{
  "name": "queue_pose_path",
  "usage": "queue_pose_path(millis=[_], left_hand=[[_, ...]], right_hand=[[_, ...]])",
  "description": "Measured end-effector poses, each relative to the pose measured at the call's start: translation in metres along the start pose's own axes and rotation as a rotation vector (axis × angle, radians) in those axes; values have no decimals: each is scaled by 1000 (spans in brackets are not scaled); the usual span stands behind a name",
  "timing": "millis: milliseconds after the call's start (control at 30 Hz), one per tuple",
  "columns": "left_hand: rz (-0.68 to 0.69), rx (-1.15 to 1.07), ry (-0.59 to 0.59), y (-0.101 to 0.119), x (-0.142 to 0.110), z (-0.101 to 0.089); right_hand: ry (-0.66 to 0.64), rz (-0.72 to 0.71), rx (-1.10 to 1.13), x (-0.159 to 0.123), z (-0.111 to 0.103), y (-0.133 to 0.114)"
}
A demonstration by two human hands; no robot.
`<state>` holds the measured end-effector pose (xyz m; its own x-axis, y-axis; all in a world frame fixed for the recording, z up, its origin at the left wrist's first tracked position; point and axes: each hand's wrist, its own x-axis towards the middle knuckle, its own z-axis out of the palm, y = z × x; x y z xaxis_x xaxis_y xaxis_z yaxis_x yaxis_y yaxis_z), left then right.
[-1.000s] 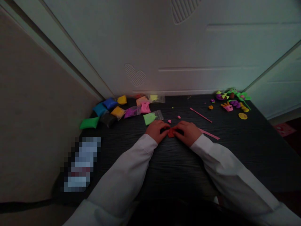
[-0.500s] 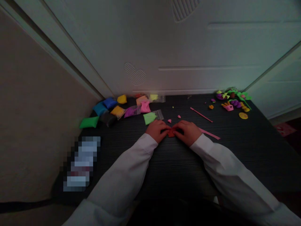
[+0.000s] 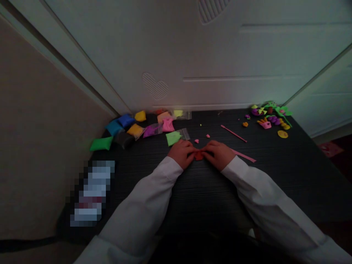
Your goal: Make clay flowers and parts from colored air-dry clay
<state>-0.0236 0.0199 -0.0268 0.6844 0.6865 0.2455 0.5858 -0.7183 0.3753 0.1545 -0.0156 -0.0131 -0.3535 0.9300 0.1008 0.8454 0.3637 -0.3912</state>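
Observation:
A small red piece of modelling clay (image 3: 198, 156) sits low over the dark table between my two hands. My left hand (image 3: 182, 153) pinches its left side, and my right hand (image 3: 219, 154) pinches the right side with thumb and fingers. The fingertips of both hands nearly meet above the clay and cover part of it. Two little pink clay bits (image 3: 197, 141) lie just beyond the fingers. Beside my right wrist is a flat pink clay tool (image 3: 244, 156), its near end hidden by the hand. A thin pink stick tool (image 3: 233, 133) lies farther back.
Several coloured clay packets, among them a green packet (image 3: 101, 143) and a light green packet (image 3: 173, 138), line the back left. A pixelated phone-like object (image 3: 93, 192) lies at left. Small clay figures (image 3: 264, 124) stand back right by a yellow disc (image 3: 282, 134). A white panel (image 3: 170, 47) rises behind.
My fingertips have shifted slightly on the red clay and drawn closer together above it. The whole view has moved a little; the other things on the table stay put.

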Motion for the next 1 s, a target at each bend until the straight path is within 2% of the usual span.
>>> queue_pose_path(millis=[133, 367, 600, 900, 1000], left_hand=[[17, -2, -12, 4, -3, -4], [41, -20, -20, 1, -3, -5], [49, -18, -10, 0, -4, -3], [61, -28, -3, -3, -4, -1], [50, -30, -18, -1, -4, -3]], right_hand=[[34, 8, 15, 0, -1, 3], [15, -11, 45, -2, -6, 1], [-63, -5, -76, -5, -10, -11], [-79, 49, -271, -9, -10, -31], [-78, 72, -240, -9, -9, -29]])
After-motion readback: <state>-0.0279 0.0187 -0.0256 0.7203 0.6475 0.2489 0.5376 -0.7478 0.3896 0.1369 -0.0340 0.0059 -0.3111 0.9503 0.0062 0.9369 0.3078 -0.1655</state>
